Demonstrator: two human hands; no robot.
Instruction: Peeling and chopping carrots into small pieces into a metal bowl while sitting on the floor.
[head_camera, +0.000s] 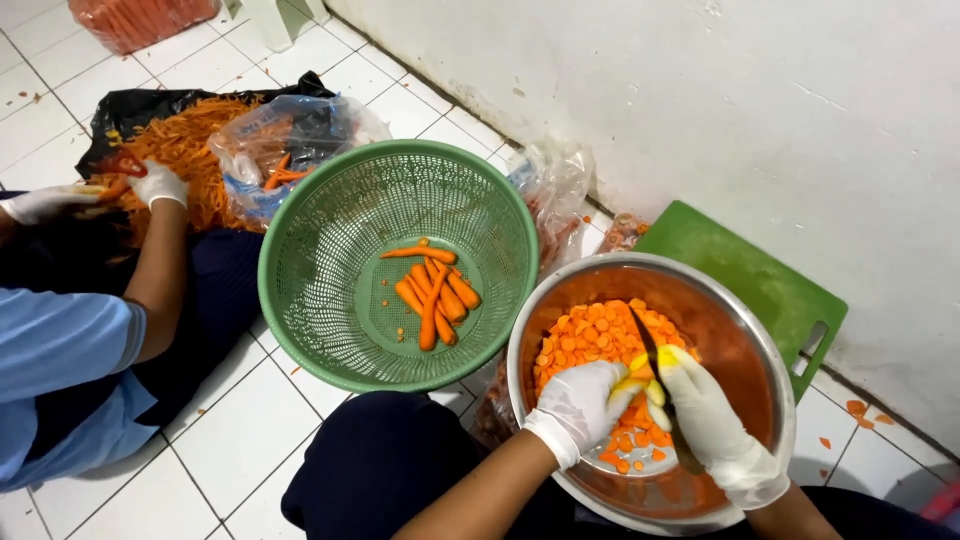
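Seated on a tiled floor (250, 430), slicing carrot over a steel bowl (760, 330). Left hand (583, 405), gloved white, curled closed around a carrot (633, 400) just above the bowl's near rim, mostly hidden by fingers. Right hand (715, 425), also gloved, clenched on the handle of a knife (655, 365), dark blade angled up and away over the heap of slices (590, 335) inside the bowl. Both wrists bent inward, forearms rising from the lap, hands nearly touching over the bowl.

Carrot judged stiff and light, likely damp and a little slick once peeled; best held across its thick middle, fingertips kept back from the edge. Slices small and loose, easily scattered.

Left of the bowl, touching its rim, a green basket (300, 300) holding several peeled carrots (432, 290) at its bottom. Behind the bowl, against the white wall (700, 100), a green board (760, 280) leaning. Beyond the basket, clear bags (290, 140) and a mound of peelings (190, 150) on black plastic (130, 105). Far left of the basket, a co-worker in a blue sleeve (60, 345), gloved hands (160, 185) at the peelings with a red peeler (120, 163). Stray carrot bits (860, 408) on the floor right of the bowl.
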